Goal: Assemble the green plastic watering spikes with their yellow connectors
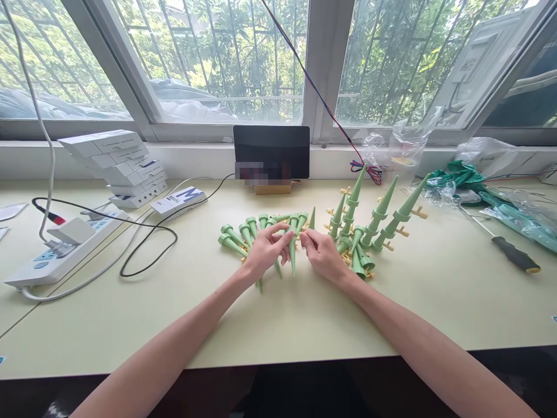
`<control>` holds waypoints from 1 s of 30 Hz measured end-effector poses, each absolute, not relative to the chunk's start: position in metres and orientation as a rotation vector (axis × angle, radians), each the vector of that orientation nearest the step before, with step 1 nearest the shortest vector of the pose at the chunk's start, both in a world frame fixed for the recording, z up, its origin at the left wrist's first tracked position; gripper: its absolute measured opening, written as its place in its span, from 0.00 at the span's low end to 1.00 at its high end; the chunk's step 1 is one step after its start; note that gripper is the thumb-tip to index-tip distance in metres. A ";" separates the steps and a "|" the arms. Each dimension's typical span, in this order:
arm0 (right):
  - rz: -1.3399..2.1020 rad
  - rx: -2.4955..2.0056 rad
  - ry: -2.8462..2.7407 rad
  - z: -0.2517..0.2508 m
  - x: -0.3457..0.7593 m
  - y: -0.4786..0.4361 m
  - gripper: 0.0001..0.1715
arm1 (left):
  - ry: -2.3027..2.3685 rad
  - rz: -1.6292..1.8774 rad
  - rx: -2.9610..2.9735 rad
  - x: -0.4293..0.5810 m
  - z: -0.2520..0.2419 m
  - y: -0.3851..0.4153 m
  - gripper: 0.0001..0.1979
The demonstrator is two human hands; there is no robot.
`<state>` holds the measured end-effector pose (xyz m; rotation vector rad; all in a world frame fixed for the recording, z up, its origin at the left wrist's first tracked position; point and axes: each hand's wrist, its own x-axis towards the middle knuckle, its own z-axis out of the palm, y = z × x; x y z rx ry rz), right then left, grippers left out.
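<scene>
My left hand (264,249) is closed on a green plant watering spike (293,261), which points tip down. My right hand (322,252) is pinched just beside it, at the spike's upper end; what its fingers hold is mostly hidden, perhaps a small yellow part. Loose green spikes (232,235) lie fanned out behind and left of my left hand. Right of my right hand, several spikes with yellow valves stand stacked tip up, such as one tall stack (380,215). More green pieces (359,261) lie at their foot.
A dark tablet (272,152) stands at the back against the sill. On the left are stacked white boxes (117,165), a power strip (65,249) and a looping black cable (174,238). At right lie a screwdriver (516,254) and green plastic packaging (461,177).
</scene>
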<state>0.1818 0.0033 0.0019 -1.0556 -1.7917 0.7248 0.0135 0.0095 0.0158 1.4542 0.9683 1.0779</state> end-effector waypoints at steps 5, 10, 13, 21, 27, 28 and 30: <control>1.067 -1.071 -1.630 0.003 0.180 0.002 0.23 | 0.995 1.145 1.592 0.014 0.013 0.008 0.18; 1.543 -0.967 -1.333 0.009 0.178 0.001 0.24 | 1.036 1.163 1.728 0.013 0.006 0.008 0.16; 1.655 -0.958 -1.232 0.011 0.179 0.002 0.24 | 1.049 1.170 1.802 0.013 0.005 0.007 0.14; 1.800 -0.947 -1.135 0.011 0.180 0.004 0.22 | 1.083 1.170 1.940 0.014 0.007 0.005 0.12; 1.543 -1.047 -1.324 0.006 0.176 0.004 0.23 | 1.017 1.128 1.699 0.015 0.010 0.006 0.14; 1.439 -1.077 -1.406 0.004 0.175 0.005 0.23 | 1.007 1.120 1.650 0.015 0.011 0.007 0.15; 1.175 -1.128 -1.580 0.001 0.174 0.005 0.24 | 1.007 1.109 1.554 0.014 0.014 0.008 0.16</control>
